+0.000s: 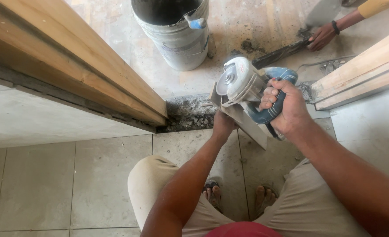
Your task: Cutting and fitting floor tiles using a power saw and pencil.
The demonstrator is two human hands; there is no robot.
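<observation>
Grey floor tiles (102, 175) meet a rubble-filled doorway; at frame centre, right hand (286, 109) clenches a heavy blue handheld disc cutter (247, 87); left hand (223, 125) pinches a stiff, brittle grey tile offcut (247, 125) from beneath, likely dusty.

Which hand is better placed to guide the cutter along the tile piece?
Probably the right hand: it already wraps the blue cutter handle. The left hand is busy steadying the tile piece underneath.
</observation>
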